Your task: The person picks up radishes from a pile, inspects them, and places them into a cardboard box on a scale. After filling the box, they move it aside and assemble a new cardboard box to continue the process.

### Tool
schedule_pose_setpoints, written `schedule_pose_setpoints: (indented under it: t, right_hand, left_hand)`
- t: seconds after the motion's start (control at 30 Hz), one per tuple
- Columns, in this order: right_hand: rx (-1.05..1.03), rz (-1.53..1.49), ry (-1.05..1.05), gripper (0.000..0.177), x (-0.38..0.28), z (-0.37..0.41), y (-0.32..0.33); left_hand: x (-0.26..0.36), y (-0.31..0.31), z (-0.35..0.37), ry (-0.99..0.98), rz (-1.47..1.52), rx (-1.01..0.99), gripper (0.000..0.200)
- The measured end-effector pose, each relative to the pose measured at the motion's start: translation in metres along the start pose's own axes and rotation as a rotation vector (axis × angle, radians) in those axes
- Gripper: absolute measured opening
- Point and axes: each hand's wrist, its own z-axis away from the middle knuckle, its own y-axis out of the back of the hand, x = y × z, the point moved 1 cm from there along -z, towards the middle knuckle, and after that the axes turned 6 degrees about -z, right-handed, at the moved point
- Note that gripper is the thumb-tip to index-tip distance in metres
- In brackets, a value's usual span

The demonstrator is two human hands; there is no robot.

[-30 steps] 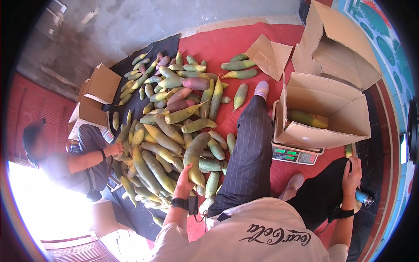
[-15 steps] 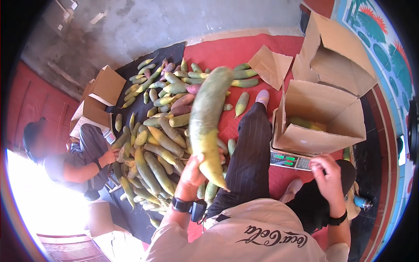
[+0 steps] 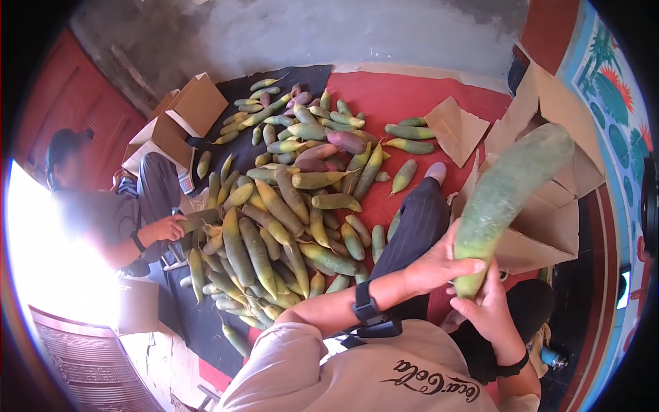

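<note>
A large green radish [image 3: 508, 185] with a yellowish lower end slants up in front of my chest, close to the camera. My left hand [image 3: 439, 264] is closed around its lower part, thumb across the front. My right hand [image 3: 491, 312] grips the bottom tip from the right. Behind the radish is an open cardboard box [image 3: 542, 237], partly covered by it. To the left lies a big pile of green radishes [image 3: 274, 254], with a few purplish ones [image 3: 347, 141] near its far side.
Another person [image 3: 103, 199] sits at the left, one hand on a radish in the pile. Cardboard boxes [image 3: 198, 106] stand beside that person near a small scale [image 3: 186, 182]. A cardboard piece [image 3: 456, 130] lies on the red mat [image 3: 384, 89]. A blue bottle [image 3: 552, 358] is at lower right.
The radish has moved right, from over the pile to in front of the box. My right hand has come from beside the scale onto its lower end. The view has turned left.
</note>
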Motion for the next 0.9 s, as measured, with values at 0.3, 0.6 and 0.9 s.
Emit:
schedule_pose_setpoints:
  t: [0.3,0.6,0.9]
  right_hand:
    - [0.453,0.362,0.333,0.069,0.005,0.006,0.016]
    - [0.419,0.412,0.124,0.067,-0.051,0.041,0.102]
    - [0.43,0.304,-0.125,0.052,-0.107,0.008,0.15]
  left_hand:
    - [-0.003,-0.02,-0.01,-0.271,-0.45,-0.196,0.086]
    - [0.002,0.043,-0.02,-0.332,-1.278,-0.042,0.073]
    - [-0.03,0.052,-0.063,-0.255,-1.475,-0.156,0.078]
